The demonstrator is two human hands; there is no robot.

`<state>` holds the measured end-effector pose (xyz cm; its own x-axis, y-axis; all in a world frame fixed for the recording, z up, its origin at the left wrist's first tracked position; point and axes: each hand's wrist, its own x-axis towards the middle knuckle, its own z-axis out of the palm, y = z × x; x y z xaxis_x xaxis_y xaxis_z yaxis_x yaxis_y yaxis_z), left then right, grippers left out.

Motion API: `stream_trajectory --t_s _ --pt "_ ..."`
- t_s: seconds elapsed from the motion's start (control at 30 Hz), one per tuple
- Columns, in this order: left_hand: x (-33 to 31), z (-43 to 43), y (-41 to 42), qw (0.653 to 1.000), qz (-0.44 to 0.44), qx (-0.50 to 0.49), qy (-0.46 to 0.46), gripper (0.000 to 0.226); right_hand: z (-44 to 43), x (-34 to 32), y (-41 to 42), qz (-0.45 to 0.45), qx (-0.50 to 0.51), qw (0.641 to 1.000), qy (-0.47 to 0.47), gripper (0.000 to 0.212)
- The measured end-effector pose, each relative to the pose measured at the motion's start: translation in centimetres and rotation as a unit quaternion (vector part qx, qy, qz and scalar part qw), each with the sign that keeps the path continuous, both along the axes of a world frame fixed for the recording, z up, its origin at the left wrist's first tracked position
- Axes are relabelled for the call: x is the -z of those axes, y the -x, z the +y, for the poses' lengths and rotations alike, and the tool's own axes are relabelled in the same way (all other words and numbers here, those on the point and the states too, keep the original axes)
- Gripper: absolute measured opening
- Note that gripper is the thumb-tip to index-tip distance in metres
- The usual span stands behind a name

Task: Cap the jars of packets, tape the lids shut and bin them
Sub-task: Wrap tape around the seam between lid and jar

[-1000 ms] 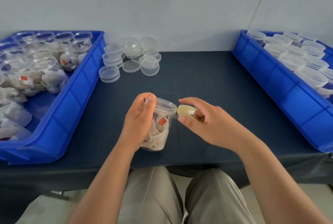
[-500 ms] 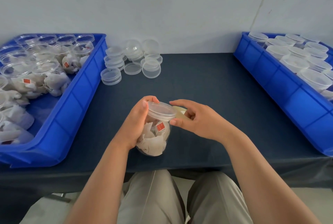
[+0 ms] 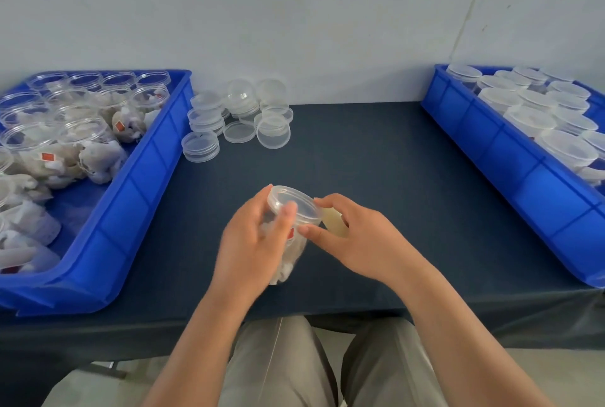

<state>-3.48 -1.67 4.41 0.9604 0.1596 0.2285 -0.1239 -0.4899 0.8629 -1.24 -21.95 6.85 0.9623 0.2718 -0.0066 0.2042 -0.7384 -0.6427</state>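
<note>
In front of me the desk (image 3: 376, 177) is carrying a left bin (image 3: 147, 177) at its left edge, a right bin (image 3: 507, 158) at its right edge, and loose lids (image 3: 239, 131) are lying near its back edge.

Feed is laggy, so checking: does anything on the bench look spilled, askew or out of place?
Yes. In the left bin, loose packets lie on the floor at the near end, outside any jar, as if spilled. The spare lids on the table are a loose heap, some leaning. The held jar is tilted.
</note>
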Motion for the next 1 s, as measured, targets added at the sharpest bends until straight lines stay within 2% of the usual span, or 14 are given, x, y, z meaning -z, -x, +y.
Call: stream_trajectory --t_s 0.07,0.1,0.23,0.37,0.5,0.7,0.83,1.0 --pt "0.3 -1.1 0.7 0.999 -0.005 -0.017 -0.029 0.067 0.2 0.1 0.5 -0.016 0.003 1.000 0.012 0.065" --pt "0.4 -1.4 0.8 0.999 -0.016 -0.037 -0.031 0.071 0.3 0.1 0.7 -0.023 0.004 1.000 0.015 0.063" --pt "0.3 -1.2 -0.4 0.998 0.004 -0.068 0.015 0.056 0.1 0.5 0.9 -0.014 -0.012 1.000 -0.016 0.064" --pt "-0.2 0.0 -1.8 0.999 0.033 -0.012 0.027 0.046 -0.9 0.8 1.0 -0.009 -0.044 0.999 -0.004 0.055" --pt "-0.4 1.0 -2.5 0.997 0.042 0.041 0.052 0.037 -2.4 0.4 0.4 -0.007 -0.045 0.999 0.009 0.060" --pt "-0.6 0.9 -2.8 0.984 0.105 0.110 0.097 0.052 -3.3 -0.1 -0.9 -0.005 -0.045 0.999 0.002 0.060" --pt "-0.8 1.1 -3.1 0.958 0.158 0.127 0.201 0.064 -2.3 0.6 -1.8 0.024 -0.054 0.998 -0.025 0.072" --pt "-0.4 1.8 -3.1 0.929 0.223 0.133 0.262 0.086 -1.8 0.6 -2.4 0.030 -0.070 0.996 -0.045 0.084"
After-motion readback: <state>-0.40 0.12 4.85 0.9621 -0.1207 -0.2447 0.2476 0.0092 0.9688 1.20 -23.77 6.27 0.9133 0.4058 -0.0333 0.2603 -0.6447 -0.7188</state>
